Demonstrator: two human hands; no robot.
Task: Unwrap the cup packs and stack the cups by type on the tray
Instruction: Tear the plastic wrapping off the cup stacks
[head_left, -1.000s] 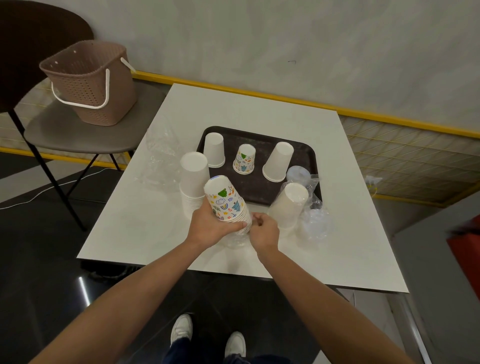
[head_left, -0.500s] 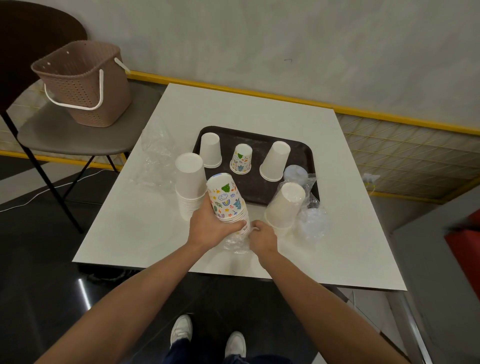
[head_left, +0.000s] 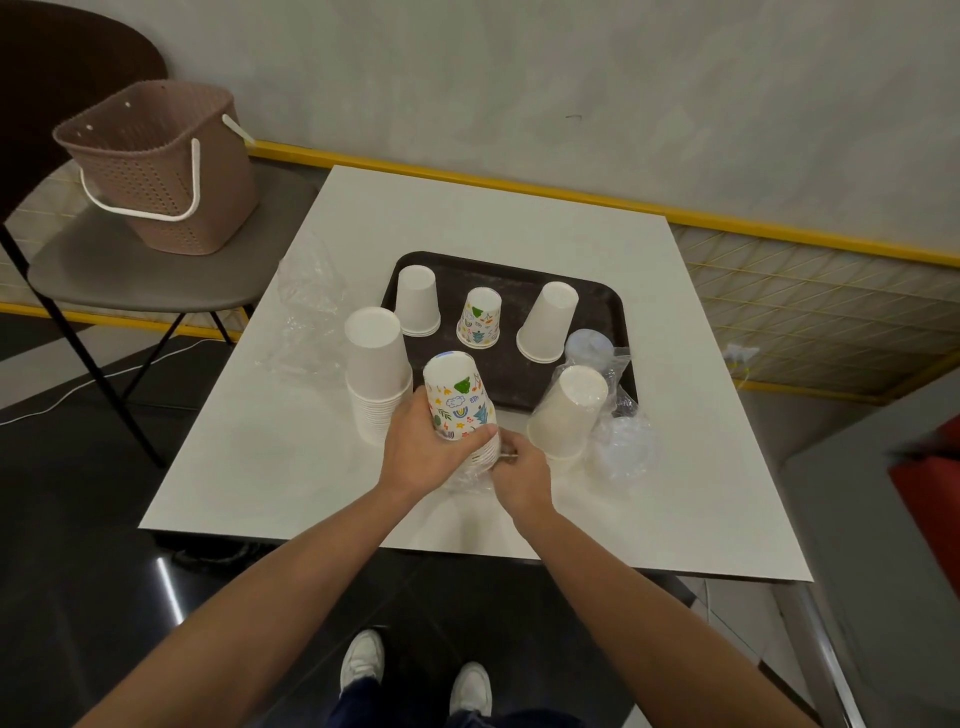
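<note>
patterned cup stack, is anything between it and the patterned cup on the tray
Nothing visible does. The patterned cup stack, gripped by the left hand, has only bare tray between it and the single patterned cup. The white stack and the wrapped pack flank the path. The right hand pinches wrap at its base.

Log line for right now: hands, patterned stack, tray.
left hand: grips patterned cup stack | right hand: pinches plastic wrap at its base | tray: white cups, one patterned cup, inverted | stage: unwrapping

Left hand (head_left: 422, 448), right hand (head_left: 522, 479) bare; forearms uncovered to near edge. White low-top sneakers (head_left: 362, 666), dark navy trousers (head_left: 357, 702) at near bottom centre.
</note>
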